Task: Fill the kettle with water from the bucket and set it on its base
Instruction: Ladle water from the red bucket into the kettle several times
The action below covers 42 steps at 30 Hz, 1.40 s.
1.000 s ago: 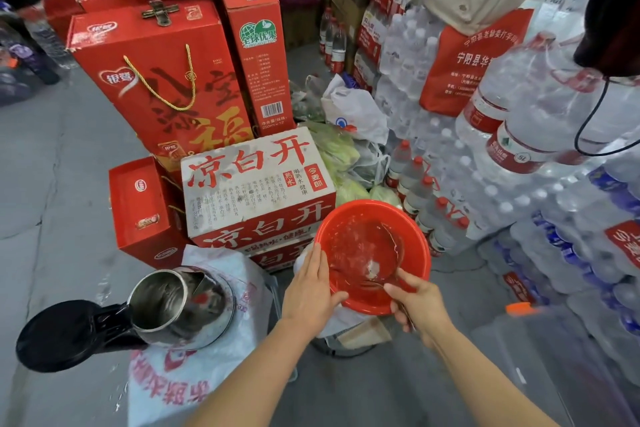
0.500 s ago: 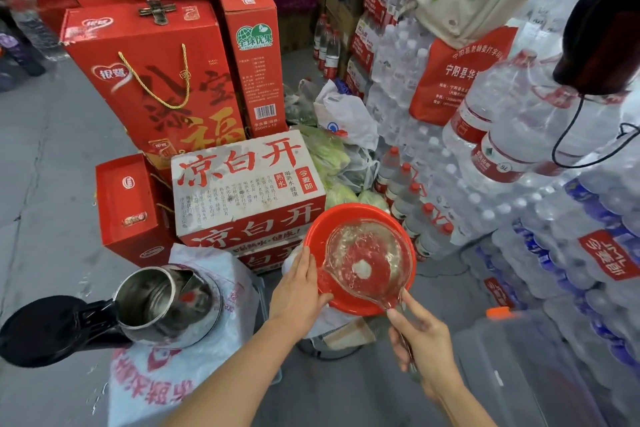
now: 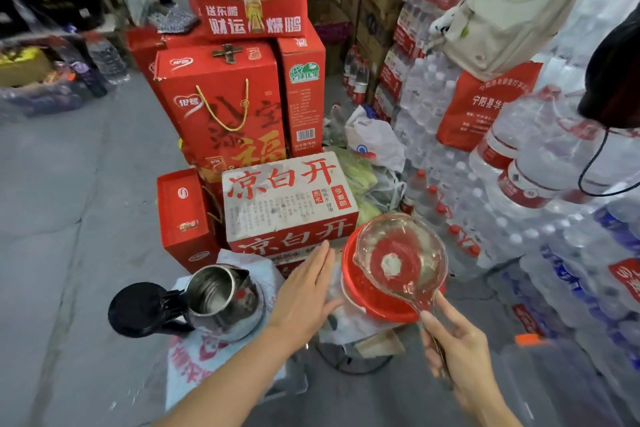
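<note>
A steel kettle [image 3: 221, 302] stands with its black lid [image 3: 138, 308] flipped open to the left, on a white printed bag. To its right is a red bucket [image 3: 367, 302] of water. My right hand [image 3: 457, 347] grips the handle of a clear plastic ladle [image 3: 398, 256], whose bowl holds water and hovers above the bucket. My left hand [image 3: 304, 295] is flat with its fingers apart, beside the bucket's left rim; whether it touches the rim is unclear. The kettle's base is not visible.
Red gift boxes and a white-and-red carton [image 3: 287, 198] stack up right behind the kettle and bucket. Shrink-wrapped packs of water bottles [image 3: 519, 211] wall off the right side. Plastic bags with greens [image 3: 367, 166] lie behind the bucket. Grey concrete floor [image 3: 69, 218] stretches left.
My right hand has lifted the ladle out of the bucket with water in it. My left hand has come off the bucket's rim and opened flat. The view has tilted upward.
</note>
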{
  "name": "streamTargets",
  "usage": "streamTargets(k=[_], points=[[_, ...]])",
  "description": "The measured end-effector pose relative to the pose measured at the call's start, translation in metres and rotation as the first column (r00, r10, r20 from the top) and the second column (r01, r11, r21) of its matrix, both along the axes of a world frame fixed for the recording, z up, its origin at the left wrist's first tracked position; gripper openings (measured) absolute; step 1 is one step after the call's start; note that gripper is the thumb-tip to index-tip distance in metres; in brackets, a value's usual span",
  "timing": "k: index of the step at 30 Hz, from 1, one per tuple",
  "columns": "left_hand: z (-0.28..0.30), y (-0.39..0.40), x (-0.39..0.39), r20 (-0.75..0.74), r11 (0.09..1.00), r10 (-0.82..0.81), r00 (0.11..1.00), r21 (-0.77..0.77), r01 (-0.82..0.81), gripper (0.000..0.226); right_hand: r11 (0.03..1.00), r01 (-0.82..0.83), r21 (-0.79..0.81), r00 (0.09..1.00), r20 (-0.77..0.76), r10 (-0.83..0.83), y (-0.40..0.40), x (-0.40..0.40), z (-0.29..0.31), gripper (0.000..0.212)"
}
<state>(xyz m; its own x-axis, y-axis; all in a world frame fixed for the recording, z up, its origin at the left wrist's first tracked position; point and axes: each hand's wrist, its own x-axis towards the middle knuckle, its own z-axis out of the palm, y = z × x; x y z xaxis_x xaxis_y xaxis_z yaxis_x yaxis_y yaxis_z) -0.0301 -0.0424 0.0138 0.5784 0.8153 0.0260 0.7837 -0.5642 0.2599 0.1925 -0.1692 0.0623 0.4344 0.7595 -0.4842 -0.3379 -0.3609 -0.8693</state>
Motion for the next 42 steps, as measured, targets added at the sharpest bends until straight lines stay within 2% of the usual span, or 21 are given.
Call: streamTargets(k=[6, 9, 13, 19, 27, 32, 42], points=[[0.021, -0.011, -0.086, -0.084, 0.991, 0.120, 0.989, 0.067, -0.114, 0.086, 0.995, -0.087, 0.044, 0.996, -0.010, 0.088, 0.000, -0.051, 0.024, 0.061], [0.030, -0.015, -0.138, -0.150, 0.981, 0.184, 0.971, 0.086, -0.173, 0.089, 0.988, -0.138, 0.074, 0.990, -0.022, 0.139, 0.002, -0.085, 0.029, 0.068], [0.034, -0.022, -0.202, -0.233, 0.954, 0.300, 0.925, 0.085, -0.288, 0.098, 0.975, -0.204, 0.089, 0.978, -0.025, 0.207, 0.004, -0.132, 0.028, 0.057], [0.026, -0.030, -0.268, -0.282, 0.915, 0.392, 0.876, 0.024, -0.402, 0.108, 0.964, -0.262, 0.053, 0.964, -0.033, 0.264, 0.005, -0.194, 0.019, 0.060], [0.025, -0.021, -0.288, -0.189, 0.869, 0.436, 0.880, -0.164, -0.466, 0.097, 0.966, -0.257, 0.022, 0.966, 0.020, 0.256, 0.014, -0.236, 0.018, 0.063], [0.028, -0.012, -0.287, -0.174, 0.869, 0.434, 0.884, -0.178, -0.461, 0.090, 0.968, -0.251, 0.022, 0.960, 0.131, 0.246, 0.022, -0.241, 0.018, 0.064], [0.029, -0.007, -0.288, -0.164, 0.876, 0.419, 0.893, -0.186, -0.445, 0.089, 0.972, -0.229, -0.055, 0.939, 0.252, 0.235, 0.034, -0.237, 0.004, 0.064]])
